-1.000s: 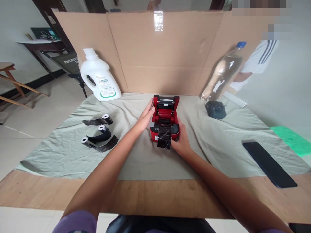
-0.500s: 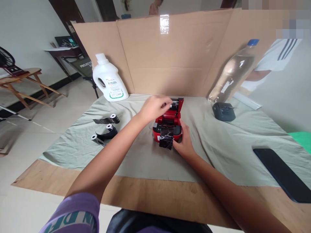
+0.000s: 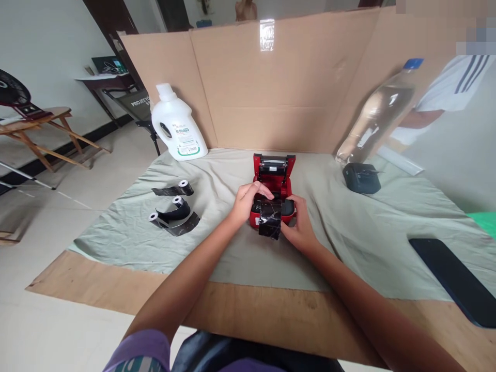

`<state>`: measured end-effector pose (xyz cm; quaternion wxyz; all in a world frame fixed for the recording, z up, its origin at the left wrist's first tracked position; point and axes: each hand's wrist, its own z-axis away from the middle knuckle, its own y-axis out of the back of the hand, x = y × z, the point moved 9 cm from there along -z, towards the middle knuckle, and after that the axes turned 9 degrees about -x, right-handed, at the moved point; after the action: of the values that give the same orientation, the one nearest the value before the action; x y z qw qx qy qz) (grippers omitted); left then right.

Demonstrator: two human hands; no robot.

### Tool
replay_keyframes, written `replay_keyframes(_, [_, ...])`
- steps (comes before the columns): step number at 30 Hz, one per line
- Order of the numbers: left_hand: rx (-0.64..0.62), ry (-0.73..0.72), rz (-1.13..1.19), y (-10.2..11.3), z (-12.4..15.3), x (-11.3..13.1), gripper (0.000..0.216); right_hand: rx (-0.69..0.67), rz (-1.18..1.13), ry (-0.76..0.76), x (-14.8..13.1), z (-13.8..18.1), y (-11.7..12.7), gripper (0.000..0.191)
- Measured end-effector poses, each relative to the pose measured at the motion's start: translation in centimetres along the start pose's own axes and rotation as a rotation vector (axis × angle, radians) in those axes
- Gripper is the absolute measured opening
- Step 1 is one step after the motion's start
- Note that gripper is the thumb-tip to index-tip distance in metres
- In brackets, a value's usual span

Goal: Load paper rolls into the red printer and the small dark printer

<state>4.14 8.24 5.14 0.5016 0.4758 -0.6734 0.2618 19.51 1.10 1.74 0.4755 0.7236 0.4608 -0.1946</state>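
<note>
Where the desk [image 3: 267, 307] runs between its front and far edges, we find the red printer [image 3: 274, 182] near the middle, a boxy shell of glossy plastic with its hinged lid [image 3: 274, 168] tipped up and back. Over its rounded black front hangs a strip [image 3: 270, 219] of dark, shiny paper, crossed by thin pale streaks like marble veins.

We see the right hand [image 3: 301, 222] grasping the printer's right side, thumb toward the front. The left hand [image 3: 248, 200] arches over the left side, fingers bent across the raised front part; we cannot tell whether they pinch anything.

A soft, wrinkled grey-green cloth [image 3: 228, 258] covers most of the desk, leaving a band of smooth, grained wood along the front edge. Toward the left edge we count three small rolls [image 3: 185, 187] with white ends, their black tails curling loosely. A white plastic jug [image 3: 180, 129] stands at the far left corner, against creased brown cardboard [image 3: 287, 88]. Near the far right corner leans a clear, ribless bottle [image 3: 382, 119] with a blue cap, a squarish black box [image 3: 362, 178] just before it. By the front right corner lies a flat, dark phone [image 3: 451, 276].
</note>
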Motion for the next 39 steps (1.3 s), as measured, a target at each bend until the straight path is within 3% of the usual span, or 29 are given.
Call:
replay_keyframes(7, [0.044, -0.057, 0.05, -0.5, 1.5, 1.0, 0.053, -0.034, 0.015, 0.002, -1.4, -0.2, 1.0, 0.046])
replay_keyframes(14, [-0.16, 0.026, -0.19, -0.3, -1.5, 2.0, 0.027, 0.021, 0.072, 0.032, -1.5, 0.0, 1.4, 0.051])
replay_keyframes(19, [-0.209, 0.025, -0.181, -0.7, -2.3, 1.1, 0.025, 0.03, 0.109, 0.042, -1.4, 0.3, 1.0, 0.056])
replay_keyframes(23, [-0.25, 0.029, -0.303, -1.1, -2.3, 1.3, 0.023, 0.033, 0.102, 0.038, -1.2, 0.4, 0.8, 0.058])
replay_keyframes(29, [-0.687, 0.168, -0.845, -4.7, -4.2, 1.5, 0.017, 0.043, 0.121, 0.033, -1.0, 0.5, 0.9, 0.058])
replay_keyframes(31, [-0.769, 0.254, -1.021, -5.4, -4.6, 1.0, 0.013, 0.043, 0.126, 0.043, -1.1, 0.4, 1.0, 0.058])
replay_keyframes(34, [-0.793, 0.315, -1.163, -5.8, -4.9, 0.6, 0.021, 0.037, 0.112, 0.064, -1.3, 0.4, 1.0, 0.06])
replay_keyframes(39, [-0.668, 0.173, -1.095, -4.8, -4.6, 1.9, 0.034, 0.038, 0.122, 0.064, -1.3, 0.3, 1.0, 0.06])
